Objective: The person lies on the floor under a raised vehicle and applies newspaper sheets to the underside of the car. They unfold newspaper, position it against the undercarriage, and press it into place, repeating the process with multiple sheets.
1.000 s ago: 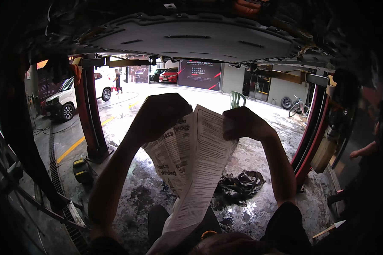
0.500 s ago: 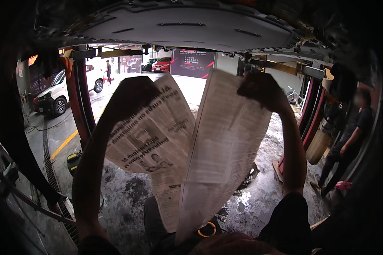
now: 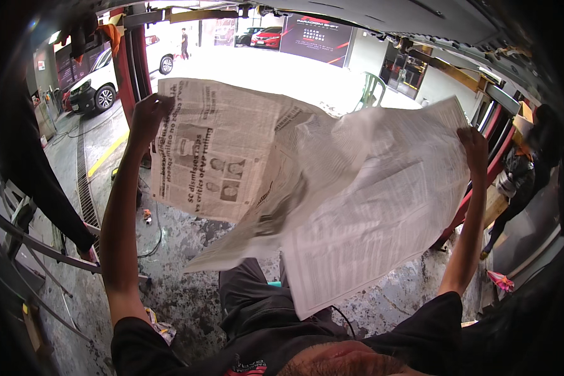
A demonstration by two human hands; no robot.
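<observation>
Both my arms are raised and spread wide, stretching a sheet of newspaper (image 3: 370,188) between them. My left hand (image 3: 149,119) is closed on its upper left edge. At the far right edge, my right hand (image 3: 473,141) pinches the other side. The left part of the paper shows printed columns and small portraits; the right part is crumpled and partly blurred. Its lower edge hangs loose in front of my lap, with a fold sagging near the middle.
The underside of a raised vehicle (image 3: 470,31) spans the top right, with red lift posts (image 3: 126,72) beside me. Past them are a white car (image 3: 100,81), a green plastic chair (image 3: 371,91) and a floor drain grate (image 3: 84,169). Another person (image 3: 526,188) stands at right.
My hands have moved apart and outward, and the newspaper has opened from two hanging folded halves into a wide spread. The view has tilted, showing more of my lap.
</observation>
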